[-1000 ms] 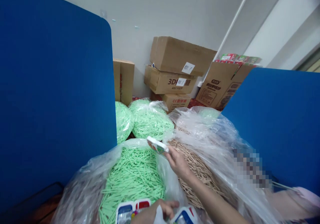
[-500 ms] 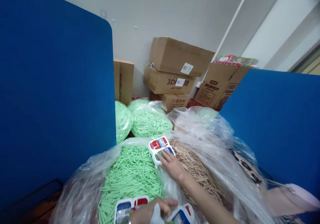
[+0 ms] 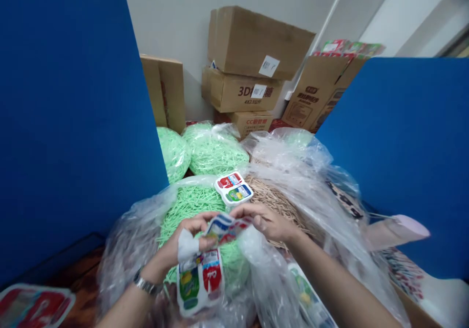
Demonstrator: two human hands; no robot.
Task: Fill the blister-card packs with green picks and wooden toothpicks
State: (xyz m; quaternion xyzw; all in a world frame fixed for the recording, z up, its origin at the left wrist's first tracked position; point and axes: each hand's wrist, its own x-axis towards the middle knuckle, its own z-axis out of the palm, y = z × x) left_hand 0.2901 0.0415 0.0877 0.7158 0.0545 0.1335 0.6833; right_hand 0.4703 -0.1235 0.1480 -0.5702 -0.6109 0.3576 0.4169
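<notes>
Both my hands are closed on one printed candy pack (image 3: pixel 227 228), tilted and blurred by motion, with red and blue patches. My left hand (image 3: pixel 196 232) grips its left end and also holds a white tissue-like piece (image 3: pixel 187 245). My right hand (image 3: pixel 269 220) has the pack's right end between thumb and fingers. Just beyond lies a white-rimmed pack (image 3: pixel 233 188) with red, green and blue labels, across the two open bags. Below my left hand, another such pack (image 3: pixel 200 281) rests on the green sticks (image 3: pixel 198 198). Thin brown sticks (image 3: pixel 267 196) fill the bag at right.
Blue panels (image 3: pixel 73 122) flank the bags on both sides. Tied bags of green sticks (image 3: pixel 216 152) and stacked cardboard boxes (image 3: pixel 252 44) stand behind. A red-labelled pack (image 3: pixel 34 306) lies lower left, a green-labelled one (image 3: pixel 308 294) lower right. A pale cylinder (image 3: pixel 397 232) juts out at right.
My right hand has left the far pack, which stays on the bags, and come back to the pack held with my left hand. The view has tilted down.
</notes>
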